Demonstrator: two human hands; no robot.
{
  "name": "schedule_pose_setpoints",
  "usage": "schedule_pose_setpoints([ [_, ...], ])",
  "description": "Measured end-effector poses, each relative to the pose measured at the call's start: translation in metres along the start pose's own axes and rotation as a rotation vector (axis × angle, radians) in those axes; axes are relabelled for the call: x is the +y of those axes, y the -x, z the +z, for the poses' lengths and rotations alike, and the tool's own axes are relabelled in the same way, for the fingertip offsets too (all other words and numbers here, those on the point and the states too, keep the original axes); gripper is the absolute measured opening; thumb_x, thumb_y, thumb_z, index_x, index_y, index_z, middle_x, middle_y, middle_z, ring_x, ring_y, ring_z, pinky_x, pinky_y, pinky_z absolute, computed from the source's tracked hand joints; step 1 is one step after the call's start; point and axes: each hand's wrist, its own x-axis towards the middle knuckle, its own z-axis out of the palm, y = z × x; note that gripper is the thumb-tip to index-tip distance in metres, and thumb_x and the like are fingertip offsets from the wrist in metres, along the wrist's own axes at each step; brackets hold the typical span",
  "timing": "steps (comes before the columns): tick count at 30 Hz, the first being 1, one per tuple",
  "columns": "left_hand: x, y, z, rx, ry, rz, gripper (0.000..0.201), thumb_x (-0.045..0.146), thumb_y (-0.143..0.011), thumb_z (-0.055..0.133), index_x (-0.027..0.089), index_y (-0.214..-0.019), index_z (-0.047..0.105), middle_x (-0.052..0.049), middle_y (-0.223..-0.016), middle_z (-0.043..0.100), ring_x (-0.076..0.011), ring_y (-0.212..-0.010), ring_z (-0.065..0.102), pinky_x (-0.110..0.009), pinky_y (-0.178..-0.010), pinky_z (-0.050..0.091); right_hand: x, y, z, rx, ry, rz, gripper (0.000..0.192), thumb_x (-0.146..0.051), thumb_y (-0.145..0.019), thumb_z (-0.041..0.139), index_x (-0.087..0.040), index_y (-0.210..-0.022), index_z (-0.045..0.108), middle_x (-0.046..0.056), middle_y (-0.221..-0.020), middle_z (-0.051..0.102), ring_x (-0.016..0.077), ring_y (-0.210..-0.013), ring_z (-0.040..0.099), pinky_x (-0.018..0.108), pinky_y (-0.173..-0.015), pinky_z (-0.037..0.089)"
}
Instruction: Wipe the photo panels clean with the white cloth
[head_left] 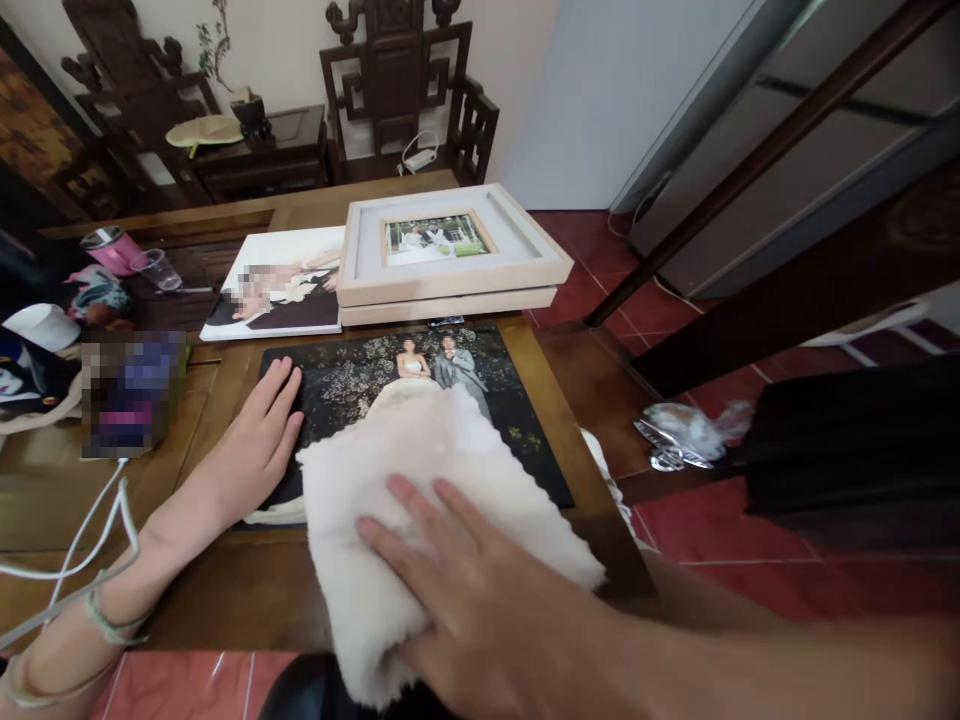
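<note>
A large photo print (330, 375) with a dark background lies flat on the table, showing two people in wedding clothes. My left hand (259, 440) rests flat on its left edge, fingers stretched out, holding nothing. Over the print's lower middle lies a fluffy white cloth (352, 560), its near end hanging past the table edge. My right hand (457, 570) holds the cloth against the print, fingers spread across its top and the thumb at its bunched near edge. The cloth hides part of the picture.
Behind the print are two stacked pale wooden frames (525, 245) and a white-edged photo panel (281, 285). A phone (135, 395) with a white cable (82, 545), a white cup (41, 325) and a pink cup (112, 250) stand left. A plastic bag (694, 430) lies right.
</note>
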Motion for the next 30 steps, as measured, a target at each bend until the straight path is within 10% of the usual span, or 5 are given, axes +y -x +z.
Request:
schedule_pose_setpoints([
  [9,-0.001,0.002,0.001,0.025,0.000,0.016,0.061,0.042,-0.100,0.025,0.006,-0.149,0.029,-0.016,-0.161,0.021,-0.0264,-0.150,0.015,-0.047,-0.121,0.015,0.085,-0.046,-0.028,0.112,0.244,0.273,0.052,-0.013,-0.085,0.059,-0.017,-0.136,0.054,0.015,-0.159,0.024,0.0453,-0.143,0.017,0.063,-0.112,0.025],
  [15,0.000,0.001,0.000,0.019,0.013,0.016,0.059,0.041,-0.100,0.024,0.011,-0.151,0.027,-0.015,-0.161,0.020,-0.0281,-0.149,0.016,-0.051,-0.120,0.017,0.050,-0.040,-0.015,0.094,0.184,0.251,0.042,-0.016,-0.084,0.060,-0.017,-0.126,0.064,0.021,-0.157,0.023,0.0530,-0.140,0.014,0.072,-0.108,0.020],
  [21,0.000,0.000,0.000,-0.003,0.023,0.003,0.062,0.042,-0.100,0.024,0.005,-0.149,0.028,-0.017,-0.161,0.019,-0.0268,-0.150,0.012,-0.046,-0.122,0.014,-0.009,-0.008,0.009,0.076,-0.022,0.014,0.035,-0.027,-0.095,0.046,-0.020,-0.081,0.078,0.018,-0.144,0.048,0.0512,-0.131,0.039,0.074,-0.096,0.038],
  [24,0.000,0.000,0.000,-0.007,0.019,0.000,0.062,0.042,-0.100,0.024,0.005,-0.149,0.028,-0.017,-0.161,0.018,-0.0275,-0.150,0.012,-0.047,-0.122,0.015,0.003,-0.006,-0.001,0.028,-0.015,0.029,0.019,-0.025,-0.083,0.063,-0.022,-0.096,0.077,0.015,-0.148,0.044,0.0497,-0.135,0.033,0.071,-0.102,0.036],
  [30,0.003,0.001,-0.002,0.010,0.026,-0.012,0.060,0.041,-0.100,0.026,0.007,-0.149,0.031,-0.017,-0.161,0.020,-0.0282,-0.149,0.016,-0.050,-0.121,0.017,0.066,-0.024,-0.040,0.002,0.145,0.365,0.049,-0.004,-0.080,0.053,-0.017,-0.127,0.062,0.011,-0.158,0.029,0.0408,-0.144,0.023,0.060,-0.110,0.033],
])
